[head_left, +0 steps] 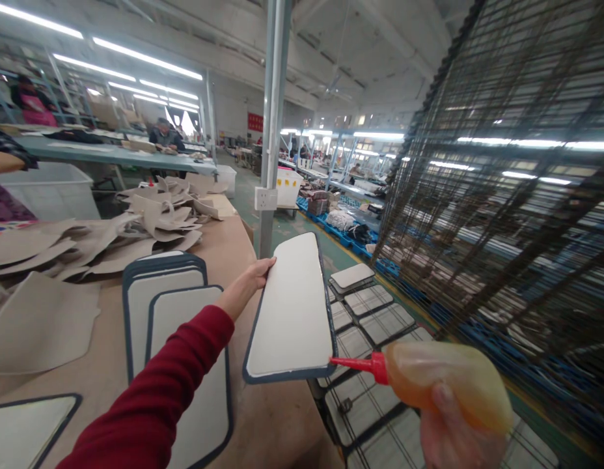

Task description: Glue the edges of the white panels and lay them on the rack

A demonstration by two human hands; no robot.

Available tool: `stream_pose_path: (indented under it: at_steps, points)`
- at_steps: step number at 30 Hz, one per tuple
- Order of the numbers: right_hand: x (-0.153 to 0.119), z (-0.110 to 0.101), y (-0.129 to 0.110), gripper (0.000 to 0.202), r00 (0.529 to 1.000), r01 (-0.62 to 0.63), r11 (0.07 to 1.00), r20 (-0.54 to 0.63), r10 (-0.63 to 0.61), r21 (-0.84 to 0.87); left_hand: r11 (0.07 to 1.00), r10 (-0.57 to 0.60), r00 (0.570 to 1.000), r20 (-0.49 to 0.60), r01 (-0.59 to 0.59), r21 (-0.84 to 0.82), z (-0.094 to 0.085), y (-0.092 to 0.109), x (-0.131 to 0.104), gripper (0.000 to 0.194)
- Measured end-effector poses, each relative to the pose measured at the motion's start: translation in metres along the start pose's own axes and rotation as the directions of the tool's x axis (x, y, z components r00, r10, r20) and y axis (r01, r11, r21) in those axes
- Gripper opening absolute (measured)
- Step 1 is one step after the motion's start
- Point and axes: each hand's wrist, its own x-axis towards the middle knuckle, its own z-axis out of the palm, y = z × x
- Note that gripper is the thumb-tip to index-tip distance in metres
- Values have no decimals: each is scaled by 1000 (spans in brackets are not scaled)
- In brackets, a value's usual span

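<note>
My left hand (256,277) grips the left edge of a white panel with a dark blue border (295,306), holding it tilted up above the table's right edge. In my right hand (453,423) is a squeeze bottle of amber liquid, likely glue (443,378), lying sideways. Its red nozzle (355,365) points left, and the tip meets the panel's lower right corner. A thin glossy line runs along the panel's right border. Left of the held panel, similar bordered panels (194,339) lie stacked and overlapping on the table.
Loose beige sheets (121,234) are heaped on the wooden table (267,417). On the right, a wire rack (375,319) carries more panels, and tall wire racks (487,169) stand upright. A metal post with a socket box (265,198) rises beyond the table. Other people work farther back.
</note>
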Motion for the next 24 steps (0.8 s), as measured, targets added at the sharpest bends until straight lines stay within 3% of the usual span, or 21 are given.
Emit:
stream_pose_path:
  at_steps: [4, 11, 14, 19, 24]
  points:
    - [-9, 6, -5, 42, 978, -43, 996, -202, 58, 80, 996, 13, 999, -44, -17, -84, -4, -3, 2, 27]
    - [-24, -4, 29, 41, 919, -71, 992, -393, 26, -100, 983, 2, 992, -128, -26, -183, -8, -11, 10, 29]
    - [-25, -4, 33, 44, 909, -103, 981, -416, 27, -162, 979, -21, 987, -159, -12, -205, -6, -13, 11, 29]
    - [-23, 1, 33, 56, 900, -117, 985, -433, 53, -124, 973, -21, 984, -179, -21, -230, -4, -15, 8, 33]
    - [-19, 4, 35, 56, 886, -110, 992, -458, 68, -64, 970, -17, 984, -178, -27, -242, -4, -16, 4, 31]
